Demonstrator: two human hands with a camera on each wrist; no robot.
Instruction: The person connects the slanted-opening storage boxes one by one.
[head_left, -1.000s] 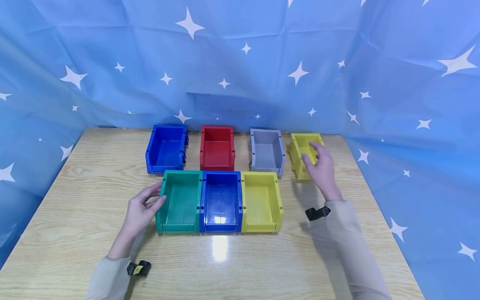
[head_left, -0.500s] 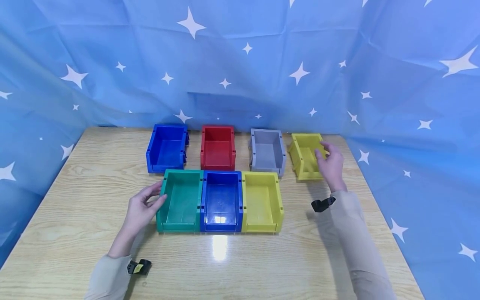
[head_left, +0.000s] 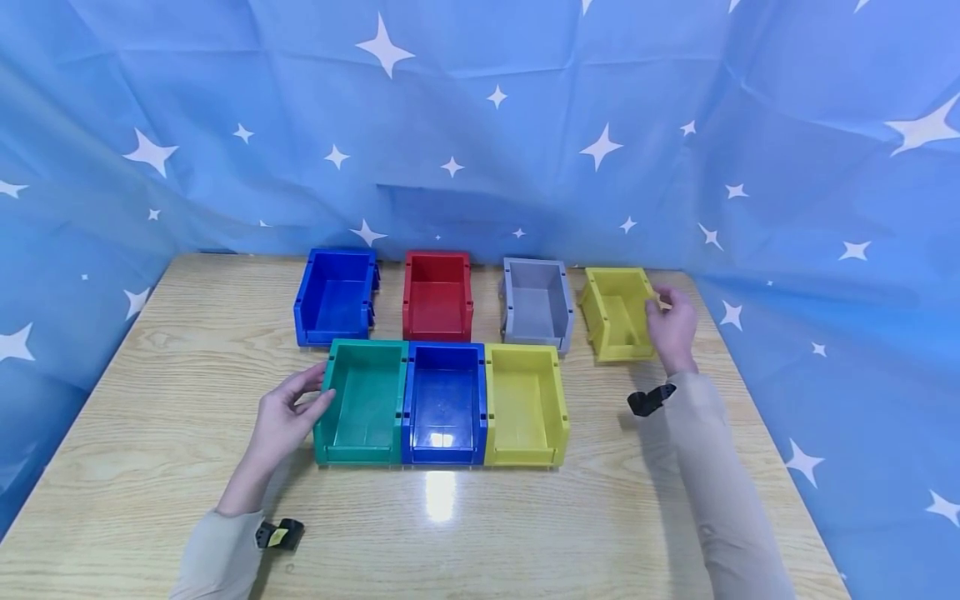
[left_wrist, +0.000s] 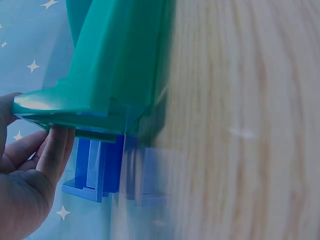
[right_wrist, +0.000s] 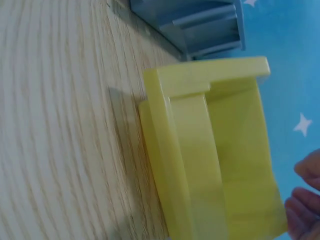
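My left hand grips the left side wall of a green storage bin. In the left wrist view its thumb lies at the rim of that bin, with the fingers under the rim's overhang. The green bin stands side by side with a blue bin and a yellow bin in the front row. My right hand is at the right edge of the back-row yellow bin. In the right wrist view its thumb and fingers are apart, right at the bin's far side wall.
A blue bin, a red bin and a grey bin stand spaced apart in the back row. All rest on a wooden table. Behind hangs a blue curtain with white stars.
My right hand has moved right, from over the back-row yellow bin to its right edge. That bin has turned slightly, its front swinging right. The left hand has stayed in place.
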